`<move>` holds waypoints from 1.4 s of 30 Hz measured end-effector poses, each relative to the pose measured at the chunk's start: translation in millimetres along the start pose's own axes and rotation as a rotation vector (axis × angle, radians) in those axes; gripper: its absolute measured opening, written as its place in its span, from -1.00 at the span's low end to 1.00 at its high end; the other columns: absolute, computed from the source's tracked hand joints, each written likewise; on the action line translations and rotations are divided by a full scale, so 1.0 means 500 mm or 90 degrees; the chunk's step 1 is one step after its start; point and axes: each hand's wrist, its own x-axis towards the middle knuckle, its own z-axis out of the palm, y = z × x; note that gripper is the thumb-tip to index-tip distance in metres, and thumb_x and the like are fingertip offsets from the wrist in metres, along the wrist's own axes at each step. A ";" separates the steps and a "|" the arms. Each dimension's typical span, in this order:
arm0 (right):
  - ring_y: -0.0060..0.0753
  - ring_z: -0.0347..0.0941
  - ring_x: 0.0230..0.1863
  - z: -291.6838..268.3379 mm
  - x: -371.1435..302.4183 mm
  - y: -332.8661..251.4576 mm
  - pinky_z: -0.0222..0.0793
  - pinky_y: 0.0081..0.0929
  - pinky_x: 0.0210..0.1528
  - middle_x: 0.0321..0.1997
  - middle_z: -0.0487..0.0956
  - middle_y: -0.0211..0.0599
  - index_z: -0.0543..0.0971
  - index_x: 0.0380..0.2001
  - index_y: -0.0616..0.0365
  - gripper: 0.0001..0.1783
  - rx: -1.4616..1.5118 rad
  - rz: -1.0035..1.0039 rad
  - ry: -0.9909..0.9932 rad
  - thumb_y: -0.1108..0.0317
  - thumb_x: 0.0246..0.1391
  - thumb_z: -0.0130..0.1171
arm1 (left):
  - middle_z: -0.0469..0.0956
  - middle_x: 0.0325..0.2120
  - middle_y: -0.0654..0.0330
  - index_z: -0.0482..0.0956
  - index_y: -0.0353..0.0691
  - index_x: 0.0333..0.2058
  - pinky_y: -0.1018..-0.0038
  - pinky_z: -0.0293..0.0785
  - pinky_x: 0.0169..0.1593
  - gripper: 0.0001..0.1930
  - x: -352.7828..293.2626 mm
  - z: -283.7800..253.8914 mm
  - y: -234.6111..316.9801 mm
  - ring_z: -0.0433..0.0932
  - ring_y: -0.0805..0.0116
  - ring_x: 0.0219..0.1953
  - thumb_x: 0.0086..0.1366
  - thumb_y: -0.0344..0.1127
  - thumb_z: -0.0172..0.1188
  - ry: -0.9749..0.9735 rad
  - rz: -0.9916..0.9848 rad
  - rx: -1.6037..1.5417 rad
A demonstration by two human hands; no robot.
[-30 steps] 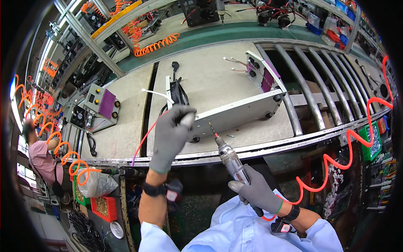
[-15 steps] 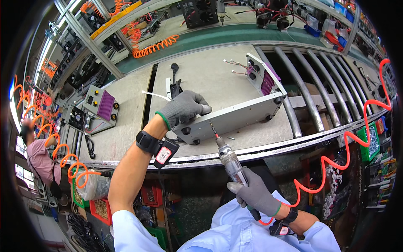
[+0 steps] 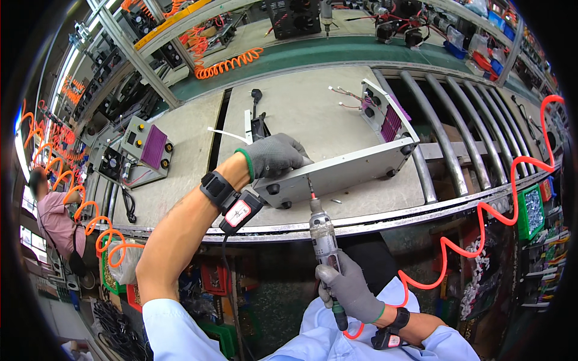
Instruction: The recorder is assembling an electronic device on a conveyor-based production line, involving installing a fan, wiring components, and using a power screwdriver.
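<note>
A grey metal chassis (image 3: 352, 173) stands tipped on its edge on the worktable, its underside with black rubber feet facing me. My left hand (image 3: 277, 157), in a grey glove, is closed over its upper edge near the left end; the fingertips are partly hidden. My right hand (image 3: 352, 287), gloved too, grips an air screwdriver (image 3: 324, 236) with a red coiled hose. The driver points away from me, and its bit meets the underside just below my left fingers. A loose screw (image 3: 336, 201) lies on the table beside the bit. The chassis's far panel (image 3: 388, 117) carries purple vents and loose wires.
Another unit (image 3: 144, 150) with a purple panel stands to the left. Metal rollers (image 3: 448, 135) run on the right. The red coiled hose (image 3: 448, 242) hangs across the right side. Below the table edge sit bins of small parts, including a green bin (image 3: 531, 212). A person (image 3: 60, 216) works at far left.
The screwdriver has swung more upright and shifted slightly left with my right hand. My left hand stays on the chassis edge, its fingers now tucked nearer the bit. The whole view has shifted slightly.
</note>
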 end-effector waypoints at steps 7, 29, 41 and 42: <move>-0.57 0.38 -0.69 0.000 -0.002 0.002 0.32 -0.50 -0.68 -0.51 0.46 -0.34 0.41 -0.07 0.17 -0.68 0.040 0.040 -0.003 0.20 0.32 0.20 | 0.61 -0.52 0.33 0.76 -0.27 -0.24 0.49 0.34 -0.45 -0.69 0.008 0.002 -0.011 0.44 0.54 -0.51 0.28 -0.11 0.42 0.003 0.061 0.045; -0.57 0.40 -0.67 -0.004 -0.010 -0.019 0.33 -0.50 -0.70 -0.38 0.44 -0.36 0.40 -0.10 0.13 -0.67 0.066 0.032 -0.014 0.10 0.36 0.17 | 0.50 -0.63 0.42 0.72 -0.25 -0.33 0.55 0.17 -0.61 -0.78 0.040 0.002 -0.017 0.29 0.62 -0.70 0.38 -0.22 0.28 -0.078 0.056 0.045; -0.64 0.41 -0.62 -0.126 -0.063 0.017 0.37 -0.53 -0.62 -0.48 0.46 -0.41 0.42 -0.08 0.15 -0.60 -0.134 0.028 0.032 0.12 0.26 0.29 | 0.72 -0.26 -0.04 0.70 -0.32 -0.16 0.30 0.62 -0.16 -0.77 -0.047 0.131 0.027 0.72 0.13 -0.29 0.34 -0.27 0.30 0.431 0.423 0.095; -0.64 0.41 -0.62 -0.146 -0.071 0.022 0.37 -0.53 -0.62 -0.48 0.46 -0.41 0.42 -0.08 0.16 -0.60 -0.142 0.036 0.043 0.13 0.25 0.30 | 0.70 -0.28 -0.03 0.69 -0.28 -0.16 0.26 0.61 -0.18 -0.79 -0.050 0.175 0.021 0.71 0.09 -0.30 0.32 -0.28 0.31 0.413 0.407 0.134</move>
